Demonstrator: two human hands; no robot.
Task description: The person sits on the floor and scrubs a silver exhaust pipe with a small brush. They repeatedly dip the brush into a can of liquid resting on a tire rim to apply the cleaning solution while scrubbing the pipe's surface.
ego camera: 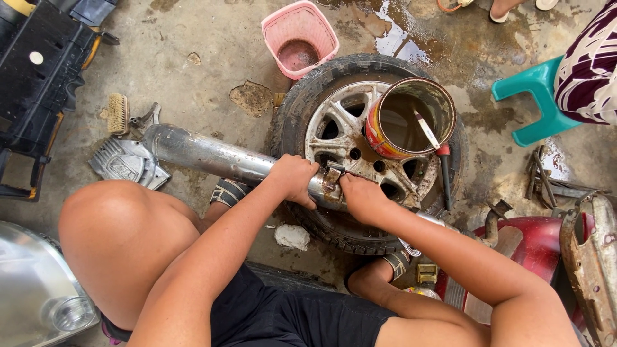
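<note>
Motorcycle exhaust muffler (212,154), long, grey and scuffed, laid across the near rim of a car wheel (334,128) lying flat on the concrete floor (205,58); narrow end over the wheel, wide end well out to the wheel's left. Left hand (294,177) wrapped closed around the muffler at the wheel's near-left edge. Right hand (360,196) just beside it, fingers pinched on a small rusty bracket (332,180) on the pipe; whether a tool sits in that grip cannot be told. Open paint tin (411,115), rusty inside, red and yellow outside, standing tilted on the alloy spokes at the wheel's far-right side, a stick (426,128) leaning inside. Red-handled screwdriver (445,170) lying on the wheel just right of the tin. Pink plastic basket (299,38) beyond the wheel, touching or nearly touching the tyre. Scrub brush (117,113) and ribbed metal cover (125,162) well to the wheel's left, by the muffler's wide end. White rag (292,236) at the wheel's near edge. Teal plastic stool (533,99) to the wheel's right, beside another person's patterned garment (588,71). Red motorcycle body panel (533,247) near-right of the wheel.
</note>
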